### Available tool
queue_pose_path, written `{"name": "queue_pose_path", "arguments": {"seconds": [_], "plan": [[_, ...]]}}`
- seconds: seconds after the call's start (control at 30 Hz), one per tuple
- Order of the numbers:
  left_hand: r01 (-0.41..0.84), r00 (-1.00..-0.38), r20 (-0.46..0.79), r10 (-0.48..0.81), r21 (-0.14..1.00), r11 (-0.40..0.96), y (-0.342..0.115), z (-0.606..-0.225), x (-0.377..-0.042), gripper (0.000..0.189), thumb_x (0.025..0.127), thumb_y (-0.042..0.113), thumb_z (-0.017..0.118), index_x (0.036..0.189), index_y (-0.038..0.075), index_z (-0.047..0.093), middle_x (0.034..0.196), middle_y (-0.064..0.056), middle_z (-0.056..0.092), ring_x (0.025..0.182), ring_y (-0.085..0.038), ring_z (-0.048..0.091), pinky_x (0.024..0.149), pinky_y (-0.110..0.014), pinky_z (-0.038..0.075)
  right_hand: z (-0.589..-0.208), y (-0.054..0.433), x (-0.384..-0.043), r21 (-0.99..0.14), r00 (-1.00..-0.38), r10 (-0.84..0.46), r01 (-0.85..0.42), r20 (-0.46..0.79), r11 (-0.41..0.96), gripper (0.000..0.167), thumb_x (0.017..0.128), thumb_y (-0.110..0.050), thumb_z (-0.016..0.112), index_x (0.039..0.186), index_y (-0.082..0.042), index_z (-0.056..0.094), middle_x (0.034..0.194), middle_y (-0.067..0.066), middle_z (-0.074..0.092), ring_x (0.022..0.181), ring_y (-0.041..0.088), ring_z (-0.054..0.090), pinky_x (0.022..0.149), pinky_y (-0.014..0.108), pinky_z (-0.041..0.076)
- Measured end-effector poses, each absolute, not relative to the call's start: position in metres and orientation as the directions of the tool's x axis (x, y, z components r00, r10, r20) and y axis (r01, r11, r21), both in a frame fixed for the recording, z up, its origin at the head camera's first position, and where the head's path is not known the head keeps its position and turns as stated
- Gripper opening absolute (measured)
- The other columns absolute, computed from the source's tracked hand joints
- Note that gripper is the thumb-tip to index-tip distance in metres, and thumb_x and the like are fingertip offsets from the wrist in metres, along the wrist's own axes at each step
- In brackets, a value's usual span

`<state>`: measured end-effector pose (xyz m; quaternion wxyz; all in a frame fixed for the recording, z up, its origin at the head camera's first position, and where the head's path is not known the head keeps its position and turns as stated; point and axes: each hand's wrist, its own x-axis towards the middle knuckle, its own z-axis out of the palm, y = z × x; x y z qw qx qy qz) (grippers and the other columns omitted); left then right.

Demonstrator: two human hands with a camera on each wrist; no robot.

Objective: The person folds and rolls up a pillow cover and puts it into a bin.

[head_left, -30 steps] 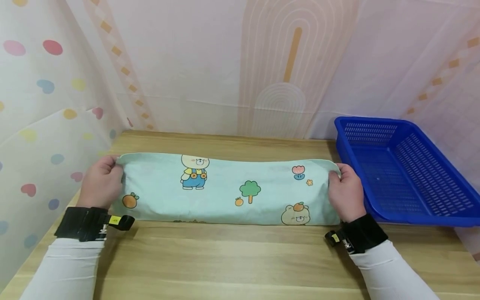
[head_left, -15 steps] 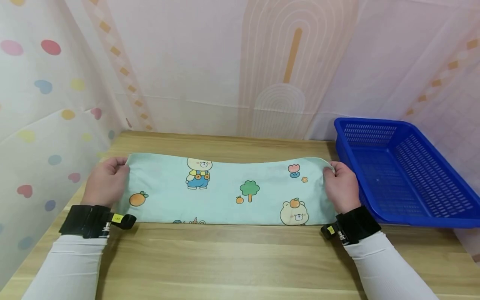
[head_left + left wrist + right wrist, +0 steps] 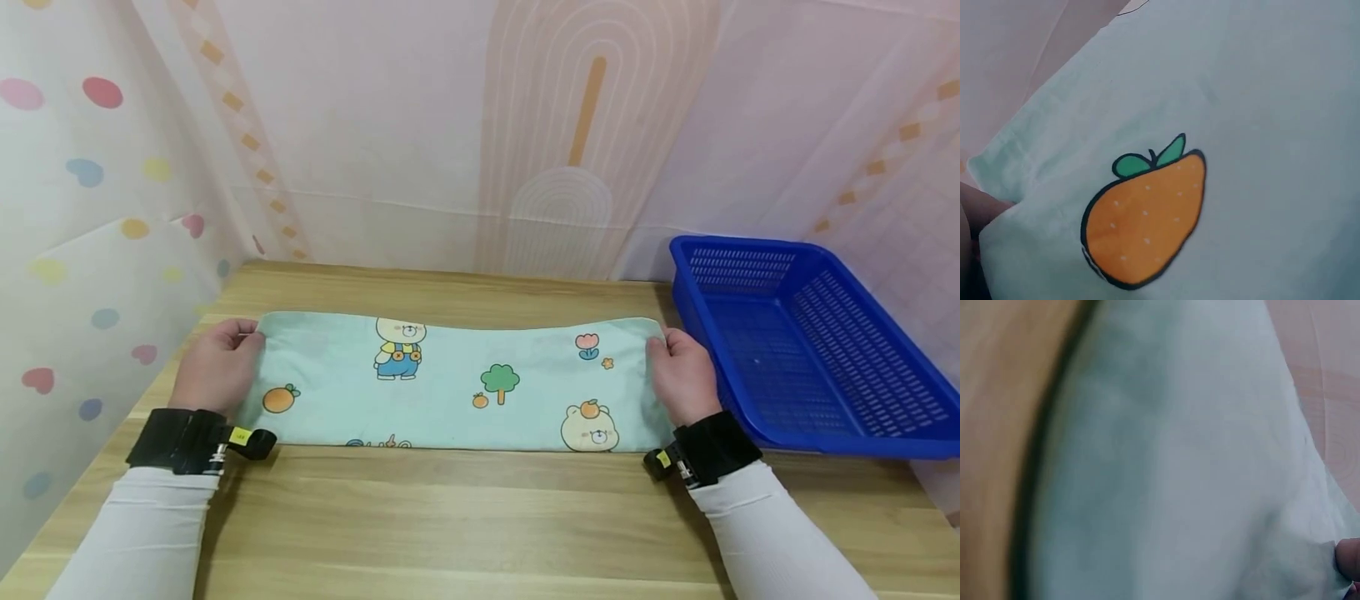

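A mint-green cloth (image 3: 450,392) printed with bears, a tree, oranges and a tulip stretches across the middle of the head view. Its top edge sags slightly between the two upper corners, and its lower edge lies along the table. My left hand (image 3: 217,367) pinches the upper left corner between thumb and fingers. At the upper right corner, my right hand (image 3: 682,375) pinches the cloth the same way. The left wrist view is filled by the cloth with a printed orange (image 3: 1144,219); in the right wrist view a thumb (image 3: 1349,559) presses on the cloth's corner.
A blue plastic basket (image 3: 697,333) with slotted sides stands on the right, close beside my right hand. The wooden table (image 3: 480,525) runs beneath everything. Behind it hangs a pink patterned curtain (image 3: 390,150), with a dotted one (image 3: 82,217) at the left.
Both hands have come slightly inward with the cloth's corners, so its top edge spans less width. The cloth's print has smoothed out a little. Both grips stay the same.
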<state>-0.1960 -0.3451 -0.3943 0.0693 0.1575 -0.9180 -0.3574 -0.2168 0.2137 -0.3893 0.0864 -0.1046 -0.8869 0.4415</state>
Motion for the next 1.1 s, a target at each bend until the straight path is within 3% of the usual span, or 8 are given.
{"name": "queue_pose_path", "arguments": {"seconds": [0.1,0.37,0.5,0.63,0.77,0.87,1.0,1.1], "plan": [[-0.229,-0.949,0.010,-0.314,0.663,0.712,-0.346,-0.396,-0.197,0.053,0.111,0.045,0.040,0.140,0.006,0.060,0.130,-0.022,0.064,0.107,-0.033,0.055,0.078,-0.036,0.041,-0.389,0.215,-0.218,-0.784,-0.967,0.252,0.129,0.035,0.607,0.036,0.112,-0.027,0.044,0.125,-0.001,0.066,0.101,0.017,0.063,0.086,0.027,0.055,0.071,0.033,0.042],[-0.179,-0.984,-0.093,-0.153,0.551,0.815,-0.352,-0.401,-0.197,0.053,0.106,0.045,0.059,0.136,0.002,0.063,0.123,-0.022,0.066,0.097,-0.031,0.057,0.073,-0.033,0.042,-0.388,0.225,-0.215,-0.652,-0.989,0.095,0.148,-0.115,0.744,0.039,0.107,-0.021,0.053,0.134,0.004,0.062,0.119,0.021,0.068,0.097,0.030,0.059,0.072,0.030,0.045],[-0.179,-0.984,-0.120,-0.135,0.533,0.827,-0.351,-0.400,-0.197,0.045,0.107,0.038,0.055,0.131,0.000,0.063,0.115,-0.021,0.065,0.087,-0.030,0.057,0.065,-0.032,0.043,-0.388,0.229,-0.213,-0.612,-0.989,0.056,0.129,-0.137,0.780,0.039,0.105,-0.020,0.053,0.135,0.003,0.064,0.119,0.022,0.069,0.096,0.031,0.061,0.071,0.032,0.048],[-0.208,-0.978,-0.138,-0.158,0.531,0.822,-0.352,-0.400,-0.200,0.045,0.108,0.031,0.047,0.133,-0.004,0.060,0.114,-0.023,0.064,0.088,-0.033,0.059,0.063,-0.032,0.044,-0.389,0.230,-0.212,-0.655,-0.988,0.089,0.153,-0.130,0.740,0.043,0.108,-0.021,0.048,0.142,0.003,0.059,0.128,0.024,0.067,0.104,0.034,0.061,0.075,0.034,0.050],[-0.223,-0.975,-0.134,-0.178,0.522,0.823,-0.356,-0.402,-0.202,0.047,0.109,0.028,0.043,0.136,-0.008,0.055,0.115,-0.026,0.062,0.089,-0.035,0.059,0.063,-0.032,0.045,-0.389,0.232,-0.211,-0.665,-0.978,0.069,0.185,-0.197,0.723,0.037,0.110,-0.023,0.046,0.135,0.001,0.058,0.095,0.020,0.060,0.082,0.029,0.056,0.062,0.033,0.044],[-0.220,-0.975,-0.141,-0.171,0.513,0.830,-0.361,-0.402,-0.203,0.046,0.108,0.029,0.043,0.134,-0.007,0.055,0.112,-0.025,0.063,0.084,-0.033,0.059,0.061,-0.033,0.044,-0.389,0.233,-0.208,-0.644,-0.962,0.016,0.194,-0.272,0.740,0.023,0.109,-0.023,0.050,0.112,-0.002,0.059,0.071,0.004,0.040,0.060,0.021,0.041,0.051,0.030,0.034],[-0.188,-0.979,-0.158,-0.127,0.476,0.859,-0.372,-0.402,-0.205,0.045,0.107,0.033,0.049,0.129,-0.005,0.058,0.104,-0.021,0.064,0.078,-0.028,0.058,0.060,-0.032,0.043,-0.389,0.232,-0.206,-0.647,-0.959,-0.013,0.181,-0.283,0.741,0.018,0.107,-0.019,0.053,0.108,-0.003,0.061,0.072,0.005,0.044,0.061,0.021,0.043,0.051,0.030,0.034],[-0.185,-0.978,-0.167,-0.121,0.451,0.873,-0.379,-0.404,-0.206,0.044,0.106,0.034,0.053,0.126,-0.005,0.059,0.096,-0.017,0.063,0.075,-0.027,0.057,0.059,-0.033,0.042,-0.390,0.231,-0.208,-0.646,-0.957,0.001,0.196,-0.290,0.738,0.031,0.108,-0.019,0.050,0.132,-0.002,0.061,0.088,0.012,0.053,0.069,0.025,0.048,0.053,0.032,0.036]]}}
